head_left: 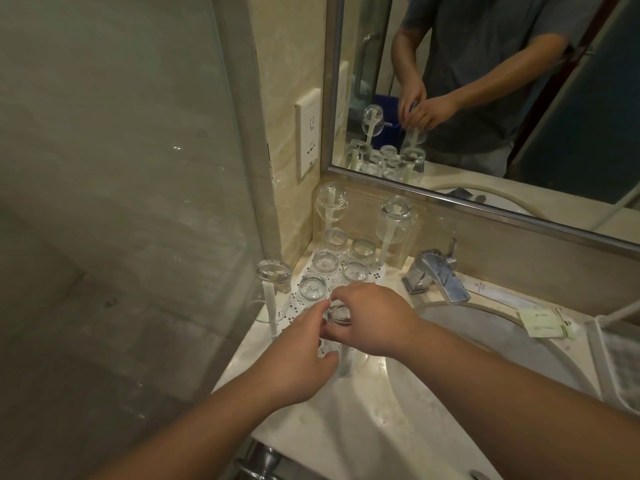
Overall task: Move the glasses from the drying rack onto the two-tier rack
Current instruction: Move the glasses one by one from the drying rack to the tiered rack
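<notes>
A white perforated drying rack (pixel 375 273) stands on the counter left of the sink, with white pegs at its corners. Upturned clear glasses sit on three pegs: back left (pixel 331 199), back right (pixel 396 216) and front left (pixel 274 275). Several smaller glasses stand upside down on the rack's tray, among them one (pixel 312 287) just beyond my hands. My right hand (pixel 367 318) grips the top of a clear glass (pixel 337 315) on the near peg. My left hand (pixel 299 362) holds the same glass lower down, fingers curled round its side. The two-tier rack cannot be told apart here.
A chrome tap (pixel 438 273) and a round basin (pixel 491 351) lie to the right. Paper sachets (pixel 543 322) rest on the basin rim, and a white mesh basket (pixel 620 362) sits at the far right. A glass partition (pixel 121 185) stands on the left; a mirror (pixel 485 98) hangs behind.
</notes>
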Demonstrator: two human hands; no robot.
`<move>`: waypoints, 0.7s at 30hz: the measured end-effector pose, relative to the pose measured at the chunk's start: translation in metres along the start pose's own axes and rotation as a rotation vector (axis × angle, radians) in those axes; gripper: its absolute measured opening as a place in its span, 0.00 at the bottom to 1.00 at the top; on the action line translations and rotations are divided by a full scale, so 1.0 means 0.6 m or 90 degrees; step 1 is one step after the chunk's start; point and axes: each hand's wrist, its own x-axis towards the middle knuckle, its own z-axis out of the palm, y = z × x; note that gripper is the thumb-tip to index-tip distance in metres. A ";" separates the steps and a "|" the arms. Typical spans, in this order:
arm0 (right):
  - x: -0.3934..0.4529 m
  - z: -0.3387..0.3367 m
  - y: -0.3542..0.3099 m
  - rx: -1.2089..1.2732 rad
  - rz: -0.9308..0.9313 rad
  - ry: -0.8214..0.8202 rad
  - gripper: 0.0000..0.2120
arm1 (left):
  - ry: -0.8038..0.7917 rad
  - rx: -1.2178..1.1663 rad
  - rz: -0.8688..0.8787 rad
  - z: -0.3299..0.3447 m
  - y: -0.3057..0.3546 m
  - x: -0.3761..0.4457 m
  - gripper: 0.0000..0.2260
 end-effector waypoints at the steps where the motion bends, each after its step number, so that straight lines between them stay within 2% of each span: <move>1: 0.001 -0.002 0.001 0.002 0.003 -0.004 0.25 | 0.005 -0.012 0.000 0.003 0.000 0.000 0.33; 6: -0.001 -0.008 -0.001 0.009 0.012 0.014 0.21 | 0.029 -0.030 -0.006 0.014 0.000 -0.002 0.36; 15: -0.007 -0.055 -0.012 -0.022 -0.001 0.084 0.22 | 0.068 -0.053 0.015 0.012 0.011 -0.007 0.38; 21: -0.015 -0.110 -0.020 -0.070 -0.012 0.114 0.29 | 0.108 -0.145 0.022 -0.001 0.028 -0.012 0.35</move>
